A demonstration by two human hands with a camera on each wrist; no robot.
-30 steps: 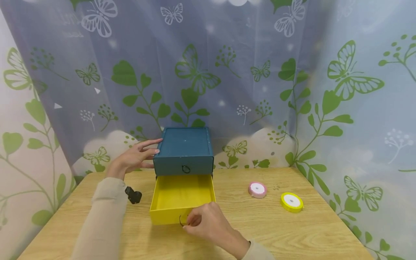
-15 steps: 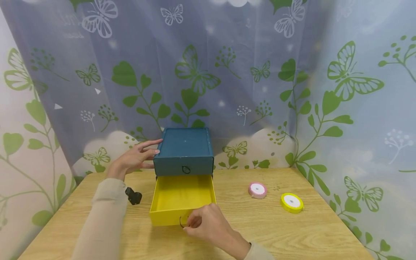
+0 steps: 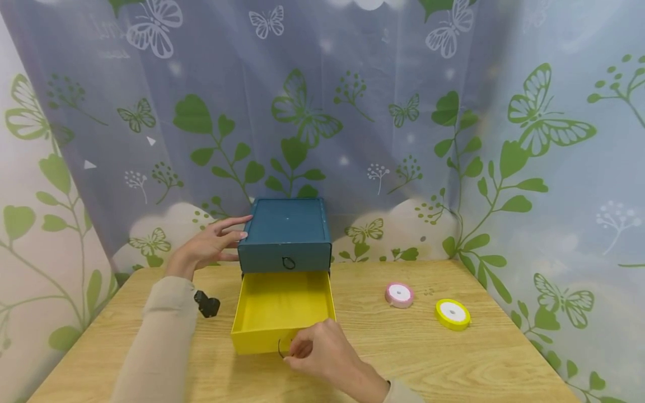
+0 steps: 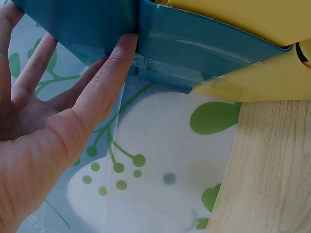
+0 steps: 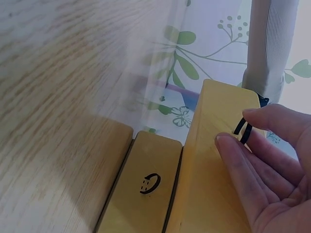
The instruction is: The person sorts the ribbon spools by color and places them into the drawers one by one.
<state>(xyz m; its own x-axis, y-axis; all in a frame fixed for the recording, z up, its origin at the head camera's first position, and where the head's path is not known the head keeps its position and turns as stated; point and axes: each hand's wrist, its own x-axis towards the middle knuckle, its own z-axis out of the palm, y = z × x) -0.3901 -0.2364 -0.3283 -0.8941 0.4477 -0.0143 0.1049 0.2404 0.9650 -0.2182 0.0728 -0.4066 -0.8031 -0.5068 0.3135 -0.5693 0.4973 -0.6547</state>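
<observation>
A blue drawer box [image 3: 287, 221] stands at the back of the table with a yellow drawer [image 3: 286, 299] pulled well out below its top drawer. Nothing lies in the open drawer. My left hand [image 3: 206, 246] rests its fingertips along the box's left side, fingers spread. In the left wrist view the thumb touches the blue side wall [image 4: 194, 48], which has clear tape across it. My right hand [image 3: 325, 350] pinches a black pull loop [image 5: 247, 131] on the open drawer's front between thumb and fingers.
A pink ribbon roll [image 3: 399, 294] and a yellow ribbon roll [image 3: 452, 313] lie on the wooden table [image 3: 428, 364] at right. Beside the left sleeve is a small black object [image 3: 206, 304]. A lower yellow drawer [image 5: 131, 194] with its own loop shows in the right wrist view.
The yellow drawer has slid slightly farther out toward me, its loop still pinched by my right hand. My left hand has stayed at the box's side.
</observation>
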